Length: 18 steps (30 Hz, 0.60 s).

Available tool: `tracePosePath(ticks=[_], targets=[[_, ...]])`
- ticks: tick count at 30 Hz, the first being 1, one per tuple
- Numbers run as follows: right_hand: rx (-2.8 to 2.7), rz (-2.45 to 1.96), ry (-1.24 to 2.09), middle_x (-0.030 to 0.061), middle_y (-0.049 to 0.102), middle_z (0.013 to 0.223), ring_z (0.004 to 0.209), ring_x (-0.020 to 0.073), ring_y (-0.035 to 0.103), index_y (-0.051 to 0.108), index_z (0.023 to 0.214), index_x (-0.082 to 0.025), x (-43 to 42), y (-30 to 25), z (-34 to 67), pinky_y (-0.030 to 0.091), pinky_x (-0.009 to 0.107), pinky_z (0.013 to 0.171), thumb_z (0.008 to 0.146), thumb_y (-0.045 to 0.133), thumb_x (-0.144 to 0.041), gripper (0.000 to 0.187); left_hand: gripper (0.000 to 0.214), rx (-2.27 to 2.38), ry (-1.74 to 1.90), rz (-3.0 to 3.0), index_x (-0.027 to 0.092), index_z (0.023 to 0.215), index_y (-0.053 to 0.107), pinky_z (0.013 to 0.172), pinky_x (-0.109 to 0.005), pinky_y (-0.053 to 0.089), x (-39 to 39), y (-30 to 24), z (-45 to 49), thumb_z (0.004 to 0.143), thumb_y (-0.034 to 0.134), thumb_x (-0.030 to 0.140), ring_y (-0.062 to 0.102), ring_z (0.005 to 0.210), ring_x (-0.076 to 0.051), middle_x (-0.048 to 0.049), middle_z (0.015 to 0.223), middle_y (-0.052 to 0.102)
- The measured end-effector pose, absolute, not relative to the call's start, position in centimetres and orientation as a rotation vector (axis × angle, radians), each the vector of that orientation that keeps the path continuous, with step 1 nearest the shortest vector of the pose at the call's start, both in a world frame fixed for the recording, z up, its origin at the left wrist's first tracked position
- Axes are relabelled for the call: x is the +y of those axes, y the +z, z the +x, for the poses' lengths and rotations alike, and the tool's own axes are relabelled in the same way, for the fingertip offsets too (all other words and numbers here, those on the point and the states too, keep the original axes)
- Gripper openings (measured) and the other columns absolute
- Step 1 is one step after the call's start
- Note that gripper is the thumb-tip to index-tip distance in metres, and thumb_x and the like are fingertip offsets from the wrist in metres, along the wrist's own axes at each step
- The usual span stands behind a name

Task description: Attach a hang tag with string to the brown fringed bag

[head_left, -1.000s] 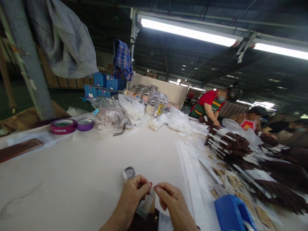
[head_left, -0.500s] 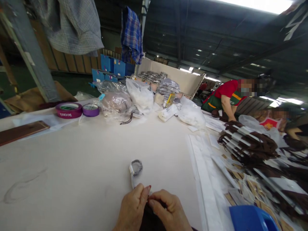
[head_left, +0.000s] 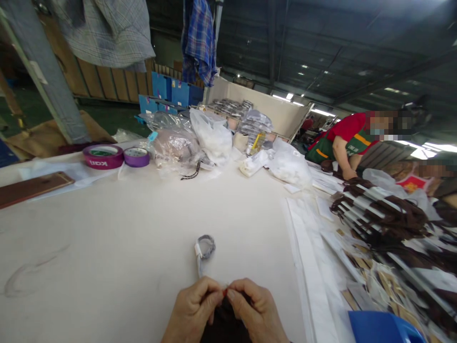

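My left hand [head_left: 196, 305] and my right hand [head_left: 255, 307] meet at the near edge of the white table, both pinched closed with fingertips touching. A small reddish spot shows between them; what they pinch is too small to name. Dark brown cloth [head_left: 225, 326] lies below and between the hands, mostly hidden by them. Just beyond my left hand is a grey looped band [head_left: 210, 252] with a white tag, its narrow tail running toward my fingers.
Tape rolls [head_left: 103, 156] and a brown phone [head_left: 35, 188] lie at left. Clear bags [head_left: 174, 147] and white bags [head_left: 210, 136] stand at the back. Bundled brown goods [head_left: 382, 209] and a blue plastic object [head_left: 383, 327] occupy the right, where a co-worker [head_left: 342, 143] leans over.
My left hand has turned slightly, and its fingertips now meet those of my right hand more squarely. The view has shifted a little; the looped band stays in place.
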State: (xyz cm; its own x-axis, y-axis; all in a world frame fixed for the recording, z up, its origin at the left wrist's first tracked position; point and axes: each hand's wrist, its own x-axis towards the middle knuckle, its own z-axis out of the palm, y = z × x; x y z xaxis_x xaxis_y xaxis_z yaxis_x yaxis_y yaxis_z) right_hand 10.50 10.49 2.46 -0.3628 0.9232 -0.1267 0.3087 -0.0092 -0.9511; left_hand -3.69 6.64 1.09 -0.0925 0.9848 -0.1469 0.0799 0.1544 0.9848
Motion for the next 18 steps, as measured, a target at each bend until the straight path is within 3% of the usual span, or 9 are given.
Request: tracePosePath(ticks=[10, 18], targets=[[-1.823, -1.219, 1.301, 0.0014, 0.060, 0.064, 0.060, 0.0130, 0.050, 0.067, 0.071, -0.020, 9.7, 2.2, 10.0, 0.036, 0.023, 0.057, 0.078, 0.053, -0.047, 0.031, 0.038, 1.680, 1.144, 1.100, 0.022, 0.055, 0.041, 0.051, -0.024, 0.028, 5.7, 0.6, -3.1, 0.079, 0.039, 0.051, 0.039, 0.050, -0.013, 0.0035, 0.050, 0.040], [-1.916, -1.270, 1.327, 0.0019, 0.060, 0.067, 0.063, 0.0139, 0.052, 0.067, 0.071, -0.021, 10.4, 2.5, 9.6, 0.037, 0.023, 0.058, 0.079, 0.054, -0.041, 0.025, 0.038, 1.466, 1.111, 1.081, 0.021, 0.060, 0.042, 0.053, -0.023, 0.033, 6.0, 0.5, -4.3, 0.077, 0.040, 0.055, 0.040, 0.055, -0.013, 0.0037, 0.056, 0.042]])
